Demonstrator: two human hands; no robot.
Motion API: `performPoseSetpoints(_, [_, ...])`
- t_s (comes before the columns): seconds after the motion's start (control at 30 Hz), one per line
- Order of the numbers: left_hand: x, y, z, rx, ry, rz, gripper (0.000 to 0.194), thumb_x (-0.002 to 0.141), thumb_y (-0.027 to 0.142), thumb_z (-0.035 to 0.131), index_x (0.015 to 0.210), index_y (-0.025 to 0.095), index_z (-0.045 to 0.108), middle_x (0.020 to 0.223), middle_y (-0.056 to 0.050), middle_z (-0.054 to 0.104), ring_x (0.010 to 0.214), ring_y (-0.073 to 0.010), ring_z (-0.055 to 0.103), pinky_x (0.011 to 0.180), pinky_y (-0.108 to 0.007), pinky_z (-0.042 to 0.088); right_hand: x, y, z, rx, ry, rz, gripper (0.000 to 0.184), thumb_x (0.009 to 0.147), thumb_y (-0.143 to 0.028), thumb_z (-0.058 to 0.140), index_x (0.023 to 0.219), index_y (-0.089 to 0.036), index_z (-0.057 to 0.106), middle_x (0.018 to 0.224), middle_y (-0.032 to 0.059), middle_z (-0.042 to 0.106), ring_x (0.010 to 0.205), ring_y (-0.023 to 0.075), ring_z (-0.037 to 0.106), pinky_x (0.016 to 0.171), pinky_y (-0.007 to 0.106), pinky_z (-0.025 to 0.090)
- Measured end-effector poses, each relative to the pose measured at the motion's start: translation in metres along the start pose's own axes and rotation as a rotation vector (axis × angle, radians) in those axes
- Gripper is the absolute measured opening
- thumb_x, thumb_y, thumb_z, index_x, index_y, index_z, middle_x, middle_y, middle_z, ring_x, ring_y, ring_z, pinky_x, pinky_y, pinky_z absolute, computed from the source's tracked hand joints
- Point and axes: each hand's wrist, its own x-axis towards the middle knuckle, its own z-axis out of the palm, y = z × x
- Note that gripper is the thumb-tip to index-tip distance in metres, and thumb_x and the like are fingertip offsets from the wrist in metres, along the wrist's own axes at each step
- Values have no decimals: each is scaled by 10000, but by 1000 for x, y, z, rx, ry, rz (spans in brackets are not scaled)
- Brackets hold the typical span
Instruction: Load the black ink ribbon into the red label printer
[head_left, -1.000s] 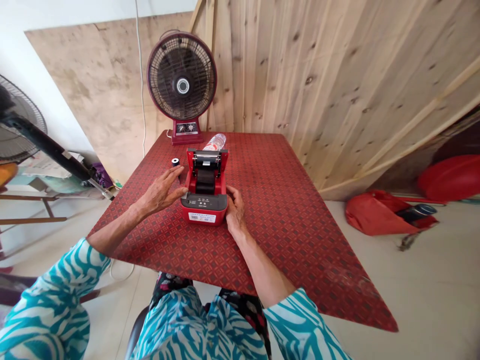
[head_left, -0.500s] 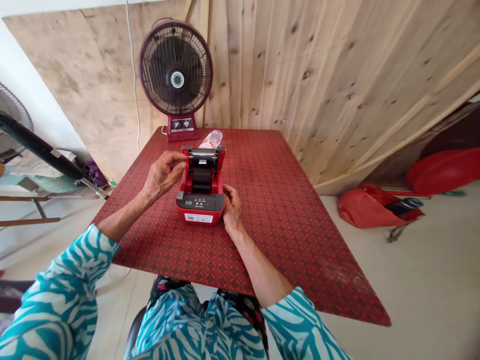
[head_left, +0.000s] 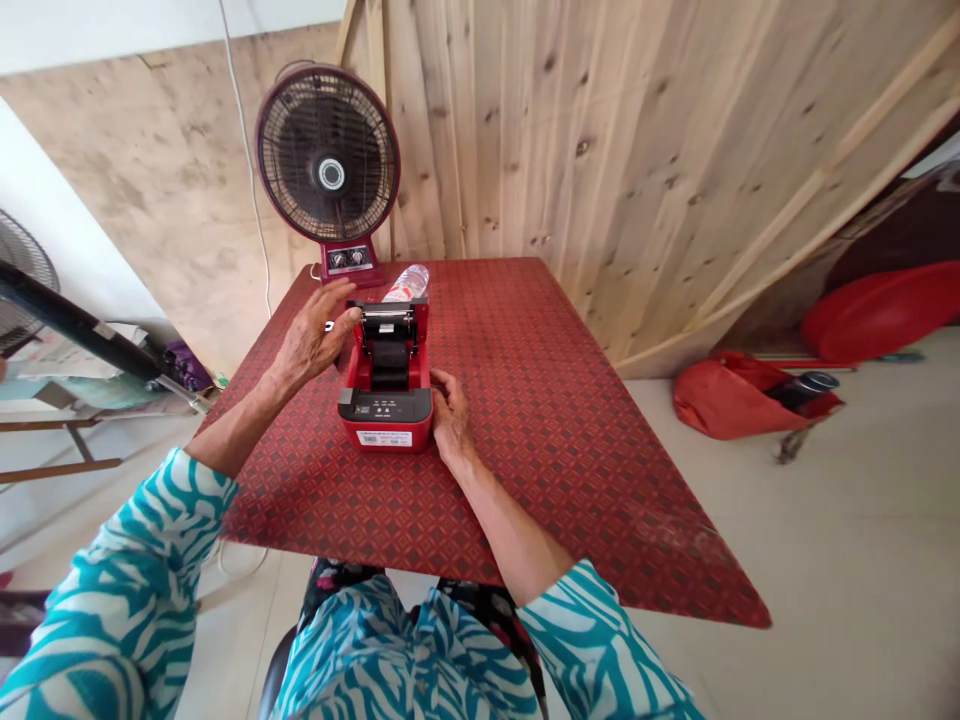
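A red and black label printer (head_left: 386,405) stands on the patterned red table, its lid tilted up and back so the roller and dark inside show. My left hand (head_left: 311,335) is at the lid's upper left edge, thumb and fingers apart; whether they touch the lid is hard to tell. A tiny white and dark thing, too small to name, shows in the gap behind the thumb. Against the printer's right side, my right hand (head_left: 452,420) lies with curled fingers, holding it. Behind the lid lies a clear plastic bottle (head_left: 409,282), partly hidden.
A dark red electric fan (head_left: 330,170) stands at the table's (head_left: 570,450) back left, before a wooden panel wall (head_left: 480,130). On the floor at right lies a red bag (head_left: 712,395) with a dark object in it. A black pole (head_left: 90,325) leans at left.
The view has shifted, moving the scene slightly left. My left hand has lifted a little along the lid's left edge, its fingers spreading. The right hand stays at the printer's side.
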Motion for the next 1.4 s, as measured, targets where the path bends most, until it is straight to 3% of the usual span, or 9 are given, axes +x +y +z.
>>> performPoseSetpoints(0.23, [-30, 14, -17, -58, -116, -151, 587, 1021, 617, 397, 1326, 169, 625, 1058, -88, 785, 1008, -223, 723, 900, -342, 556, 6, 1, 0, 69, 33, 72, 369, 884, -515, 525, 1074, -255, 704, 1091, 48, 754, 1068, 229, 665, 998, 440, 516])
performPoseSetpoints(0.37, [-59, 20, -20, 40, -228, -9, 501, 1036, 551, 403, 1269, 193, 664, 976, -82, 790, 950, -228, 732, 883, -361, 529, 11, -3, 0, 199, 50, 167, 446, 884, -605, 519, 1118, -260, 678, 1051, 55, 755, 979, 221, 692, 861, 401, 562])
performPoseSetpoints(0.5, [-71, 15, -14, 96, -228, 91, 431, 1051, 454, 407, 1298, 194, 645, 1005, -90, 789, 977, -226, 725, 917, -381, 507, 14, -15, 0, 258, 20, 187, 460, 840, -602, 579, 1166, -284, 641, 1140, 49, 730, 986, 218, 690, 857, 401, 561])
performPoseSetpoints(0.73, [-70, 12, -9, -27, -143, -13, 411, 1046, 474, 438, 1277, 201, 643, 1034, -82, 784, 979, -206, 727, 929, -369, 546, 10, -35, 3, 214, -57, 125, 491, 786, -526, 682, 1206, -275, 633, 1281, 66, 690, 1196, 250, 634, 1073, 494, 493])
performPoseSetpoints(0.9, [-67, 8, -7, -43, -56, 59, 440, 962, 523, 608, 1258, 201, 653, 1370, -147, 651, 1236, -255, 646, 1063, -440, 527, 10, -43, -2, 166, -116, -38, 499, 807, -559, 691, 1226, -294, 635, 1327, 61, 669, 1228, 240, 619, 1119, 491, 468])
performPoseSetpoints(1.03, [-52, 0, -7, -1, -90, 70, 425, 982, 517, 577, 1275, 217, 645, 1498, -146, 554, 1300, -256, 609, 1090, -459, 520, 15, -47, -7, 83, -169, -72, 499, 776, -591, 725, 1180, -304, 671, 1295, 56, 676, 1160, 227, 644, 1080, 465, 503])
performPoseSetpoints(1.23, [-39, 2, -1, 27, -66, 103, 287, 998, 381, 578, 1202, 207, 679, 1365, -128, 652, 1200, -225, 660, 1040, -425, 548, 8, -37, -4, 19, -1, -77, 388, 847, -574, 624, 1078, -273, 706, 1156, 64, 734, 1112, 237, 675, 1080, 485, 496])
performPoseSetpoints(1.3, [-34, 8, 4, 40, -194, 129, 227, 997, 304, 575, 1155, 203, 703, 1229, -99, 722, 1129, -206, 688, 1016, -399, 555, 4, -31, -2, 22, 51, -60, 387, 874, -573, 577, 1069, -262, 698, 1146, 73, 740, 1117, 244, 681, 1074, 492, 496])
performPoseSetpoints(1.4, [-19, 19, 12, 163, -537, 127, 230, 948, 247, 638, 1155, 189, 721, 1174, -89, 752, 1102, -223, 705, 992, -382, 557, 1, -20, -1, 41, 61, -23, 416, 893, -584, 532, 1089, -248, 679, 1143, 88, 748, 1092, 252, 698, 1023, 487, 524])
